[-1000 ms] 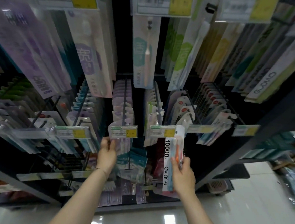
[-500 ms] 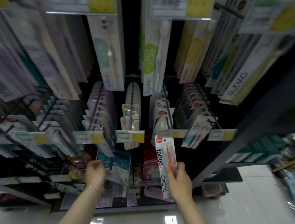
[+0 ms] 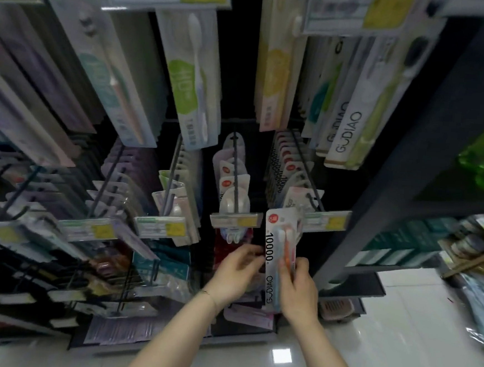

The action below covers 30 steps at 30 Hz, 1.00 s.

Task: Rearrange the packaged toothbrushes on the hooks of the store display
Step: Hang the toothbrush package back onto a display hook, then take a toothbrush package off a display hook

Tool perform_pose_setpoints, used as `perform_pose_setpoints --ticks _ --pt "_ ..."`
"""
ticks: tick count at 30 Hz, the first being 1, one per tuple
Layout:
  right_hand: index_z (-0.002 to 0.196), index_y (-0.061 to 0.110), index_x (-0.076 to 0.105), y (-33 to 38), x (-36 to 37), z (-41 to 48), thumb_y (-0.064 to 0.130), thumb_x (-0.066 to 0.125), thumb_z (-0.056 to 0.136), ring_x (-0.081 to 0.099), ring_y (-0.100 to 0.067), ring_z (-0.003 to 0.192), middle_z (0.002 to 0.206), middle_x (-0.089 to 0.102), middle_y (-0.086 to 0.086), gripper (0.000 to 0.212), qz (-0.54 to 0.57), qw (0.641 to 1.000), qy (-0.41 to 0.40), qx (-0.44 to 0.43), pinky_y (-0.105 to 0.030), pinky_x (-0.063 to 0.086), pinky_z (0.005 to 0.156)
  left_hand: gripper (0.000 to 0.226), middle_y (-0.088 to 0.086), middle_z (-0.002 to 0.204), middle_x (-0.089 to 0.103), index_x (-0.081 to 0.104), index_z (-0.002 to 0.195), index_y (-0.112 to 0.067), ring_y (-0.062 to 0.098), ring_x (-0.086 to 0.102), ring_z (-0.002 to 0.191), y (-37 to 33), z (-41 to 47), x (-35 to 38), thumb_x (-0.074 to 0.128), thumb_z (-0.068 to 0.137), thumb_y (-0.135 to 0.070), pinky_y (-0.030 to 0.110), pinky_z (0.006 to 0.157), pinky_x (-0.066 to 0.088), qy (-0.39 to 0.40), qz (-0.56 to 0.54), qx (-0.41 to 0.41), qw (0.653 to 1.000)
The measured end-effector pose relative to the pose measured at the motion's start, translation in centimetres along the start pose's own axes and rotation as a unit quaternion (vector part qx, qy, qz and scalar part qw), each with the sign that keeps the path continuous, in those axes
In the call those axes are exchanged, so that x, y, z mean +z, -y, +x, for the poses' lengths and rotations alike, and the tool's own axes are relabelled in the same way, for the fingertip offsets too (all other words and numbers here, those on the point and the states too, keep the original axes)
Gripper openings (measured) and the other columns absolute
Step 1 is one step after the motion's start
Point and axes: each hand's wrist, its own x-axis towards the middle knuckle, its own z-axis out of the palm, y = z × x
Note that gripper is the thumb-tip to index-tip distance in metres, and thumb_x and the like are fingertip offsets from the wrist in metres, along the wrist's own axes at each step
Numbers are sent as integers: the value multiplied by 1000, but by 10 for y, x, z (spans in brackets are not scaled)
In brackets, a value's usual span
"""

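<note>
A white toothbrush pack point(image 3: 274, 243) printed "10000" and "GODIAO", with orange and blue brushes inside, stands upright in front of the display. My right hand point(image 3: 297, 289) grips its lower right side, fingers curled over the brushes. My left hand point(image 3: 235, 272) pinches the pack's left edge with its fingertips. The pack's top is level with the price tag point(image 3: 326, 220) of the right hook point(image 3: 305, 171), which carries several matching packs. The neighbouring hook point(image 3: 236, 171) holds a few packs with red dots.
Rows of hooks point(image 3: 110, 184) with packs and yellow price tags fill the left side. Long boxed toothbrushes point(image 3: 193, 84) hang overhead. A dark shelf upright point(image 3: 384, 194) bounds the display on the right. The glossy white floor point(image 3: 396, 340) lies below.
My left hand has left the packs on the left hooks and come right to the pack's edge. The pack has risen and shifted right toward the right hook. The view has panned right.
</note>
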Motion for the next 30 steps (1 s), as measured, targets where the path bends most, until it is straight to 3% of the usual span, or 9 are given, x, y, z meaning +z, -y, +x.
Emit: perform_pose_setpoints --ticks 5,10,17,23,30 --pt "93 24 42 -9 -18 9 60 33 97 61 -26 74 79 59 6 38 6 999 -31 -30 -38 44 62 14 0 105 72 66 111 -18 11 68 100 -23 14 30 59 99 -21 34 93 55 -20 0 61 998" --pt "93 23 44 -14 -34 15 73 18 88 61 -19 68 75 58 10 56 -4 996 -50 -68 -39 48 60 10 5 96 71 64 96 -21 27 67 96 -26 20 45 55 100 -22 50 92 53 -47 -11 91 995" --pt "93 22 44 -28 -36 13 72 17 89 57 -12 60 70 57 10 57 -6 994 -67 -81 -27 38 48 13 3 102 70 67 103 -17 22 66 101 -28 19 55 54 102 -19 49 95 52 -37 1 114 993" --pt "92 23 43 -24 -38 24 77 12 89 59 -17 63 73 59 7 62 -10 995 -69 -70 -37 46 55 12 -9 102 72 68 103 -23 8 67 101 -41 25 61 56 101 -20 40 96 54 -61 -10 95 994" --pt "94 26 43 -25 -41 31 76 11 88 63 -22 65 72 62 5 60 -32 995 -65 -72 -41 51 58 14 -12 105 73 68 105 -20 5 67 104 -48 28 61 56 100 -15 33 97 53 -63 -23 102 993"
